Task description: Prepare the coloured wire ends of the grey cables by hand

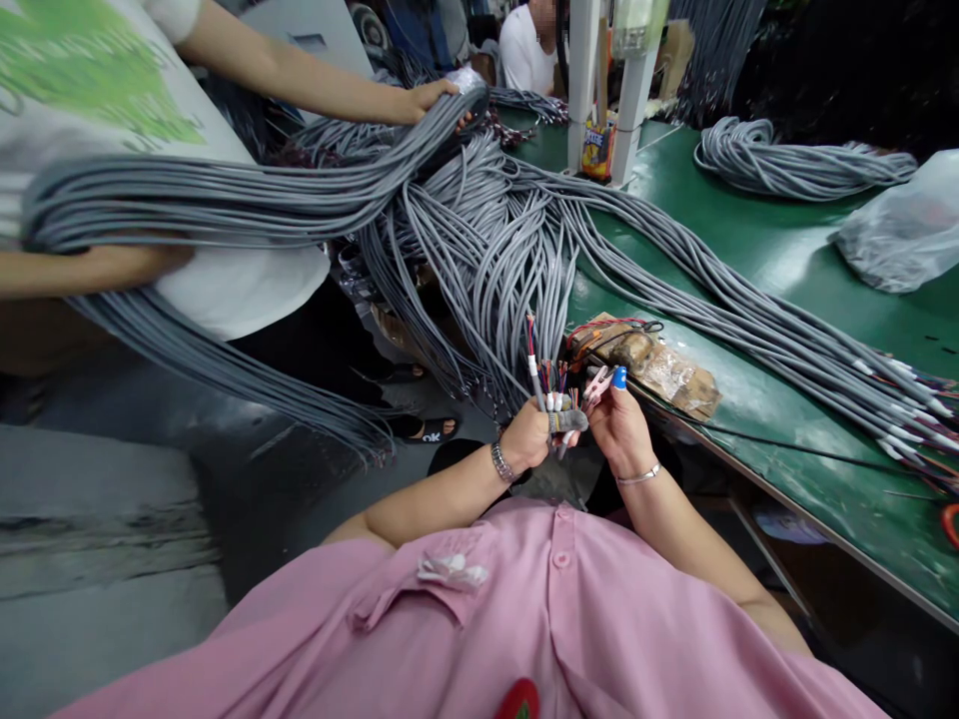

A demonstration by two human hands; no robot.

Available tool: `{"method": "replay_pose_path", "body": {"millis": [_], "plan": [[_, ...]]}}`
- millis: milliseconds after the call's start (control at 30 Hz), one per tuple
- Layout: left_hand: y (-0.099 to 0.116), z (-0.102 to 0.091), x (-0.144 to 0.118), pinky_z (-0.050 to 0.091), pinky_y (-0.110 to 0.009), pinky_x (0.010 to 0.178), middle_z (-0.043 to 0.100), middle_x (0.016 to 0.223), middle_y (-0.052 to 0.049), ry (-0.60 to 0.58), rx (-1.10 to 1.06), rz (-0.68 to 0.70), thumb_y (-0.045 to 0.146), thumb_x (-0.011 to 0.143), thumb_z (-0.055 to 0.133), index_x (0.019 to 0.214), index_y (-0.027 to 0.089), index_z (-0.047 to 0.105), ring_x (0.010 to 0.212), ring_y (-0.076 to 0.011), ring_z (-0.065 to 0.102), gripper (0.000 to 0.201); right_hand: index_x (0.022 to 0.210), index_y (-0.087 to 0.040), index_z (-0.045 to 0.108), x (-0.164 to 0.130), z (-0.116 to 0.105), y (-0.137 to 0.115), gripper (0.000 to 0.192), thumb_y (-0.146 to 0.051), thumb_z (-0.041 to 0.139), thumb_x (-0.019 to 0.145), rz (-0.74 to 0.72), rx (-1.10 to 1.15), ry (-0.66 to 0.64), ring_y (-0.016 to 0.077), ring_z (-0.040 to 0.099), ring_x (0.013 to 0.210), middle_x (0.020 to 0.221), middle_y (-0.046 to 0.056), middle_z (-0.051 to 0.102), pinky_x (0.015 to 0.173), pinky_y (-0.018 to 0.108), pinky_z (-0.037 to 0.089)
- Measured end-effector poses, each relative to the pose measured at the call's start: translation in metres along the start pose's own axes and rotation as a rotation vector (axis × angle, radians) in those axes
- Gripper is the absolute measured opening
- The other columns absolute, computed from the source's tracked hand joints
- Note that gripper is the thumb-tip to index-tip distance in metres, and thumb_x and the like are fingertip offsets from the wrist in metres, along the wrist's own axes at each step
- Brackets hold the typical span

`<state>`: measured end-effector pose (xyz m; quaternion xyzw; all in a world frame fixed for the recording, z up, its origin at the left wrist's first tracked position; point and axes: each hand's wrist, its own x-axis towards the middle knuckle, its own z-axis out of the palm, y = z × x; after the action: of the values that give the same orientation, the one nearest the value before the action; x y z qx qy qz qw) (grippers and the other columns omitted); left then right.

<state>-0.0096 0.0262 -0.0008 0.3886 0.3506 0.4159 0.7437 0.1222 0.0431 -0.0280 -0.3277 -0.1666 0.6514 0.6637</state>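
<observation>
Head view, looking down over a pink shirt point(524, 609) at two bare hands held close together just off the near edge of a green workbench point(786, 260). Left hand point(526, 435) — a metal watch at the wrist — is closed in a fist around a small bunch of grey cable ends point(567, 419), gripped upright so that the stripped coloured wire tips point(533, 345) stand above the knuckles. Right hand point(618, 424), with a thin bangle at the wrist and a blue cap on one finger point(619, 377), pinches at the same bunch from the side; its fingers are narrow, touching the cable ends, and something small and pale pink sits between them — what it is cannot be told.

The held cables run up and away into a large heap of grey cables point(479, 230) draped over the bench edge. More cables lie fanned along the bench to the right point(786, 350), ends toward the far right.

A co-worker in a white shirt stands at left, one hand point(427, 100) resting on a thick cable bundle point(225, 200) carried across the body. A coiled bundle point(786, 160) and a clear plastic bag point(906, 225) lie farther back on the bench.
</observation>
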Motion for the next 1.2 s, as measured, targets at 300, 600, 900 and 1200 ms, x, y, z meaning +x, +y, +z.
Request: {"method": "replay_pose_path", "body": {"millis": [300, 600, 900, 1200], "plan": [[-0.001, 0.0, 0.0, 0.027, -0.021, 0.039, 0.057, 0.046, -0.001, 0.008, 0.025, 0.0, 0.042, 0.061, 0.08, 0.061, 0.012, 0.056, 0.038, -0.0084, 0.048, 0.039, 0.078, -0.021, 0.064, -0.006, 0.003, 0.0, 0.034, -0.054, 0.07, 0.075, 0.075, 0.101, -0.026, 0.0115, 0.057, 0.062, 0.07, -0.002, 0.063, 0.06, 0.025, 0.05], [-0.006, -0.007, -0.013, 0.029, -0.021, 0.039, 0.058, 0.047, -0.001, 0.034, 0.052, -0.023, 0.04, 0.062, 0.08, 0.059, 0.012, 0.056, 0.038, -0.0088, 0.048, 0.037, 0.081, -0.023, 0.062, -0.01, -0.016, 0.003, 0.041, -0.064, 0.056, 0.08, 0.187, 0.098, -0.042, 0.0115, 0.055, 0.059, 0.074, 0.0, 0.064, 0.054, 0.024, 0.047], [0.004, -0.032, -0.048, 0.023, -0.019, 0.04, 0.069, 0.086, -0.013, -0.044, 0.0, 0.118, 0.043, 0.064, 0.078, 0.094, 0.009, 0.07, 0.055, -0.0089, 0.055, 0.046, 0.08, -0.023, 0.059, -0.026, -0.064, 0.004, 0.022, -0.043, 0.067, 0.076, 0.128, -0.106, 0.083, 0.0111, 0.053, 0.056, 0.074, -0.001, 0.065, 0.052, 0.025, 0.045], [0.004, -0.049, -0.098, 0.038, -0.023, 0.05, 0.053, 0.055, -0.001, -0.131, 0.408, 0.211, 0.043, 0.062, 0.08, 0.058, 0.012, 0.056, 0.052, -0.0091, 0.047, 0.04, 0.084, -0.019, 0.065, -0.052, -0.135, 0.016, 0.032, -0.049, 0.068, 0.074, -0.043, -0.722, 0.179, 0.0134, 0.055, 0.056, 0.071, 0.002, 0.066, 0.053, 0.027, 0.046]]}}
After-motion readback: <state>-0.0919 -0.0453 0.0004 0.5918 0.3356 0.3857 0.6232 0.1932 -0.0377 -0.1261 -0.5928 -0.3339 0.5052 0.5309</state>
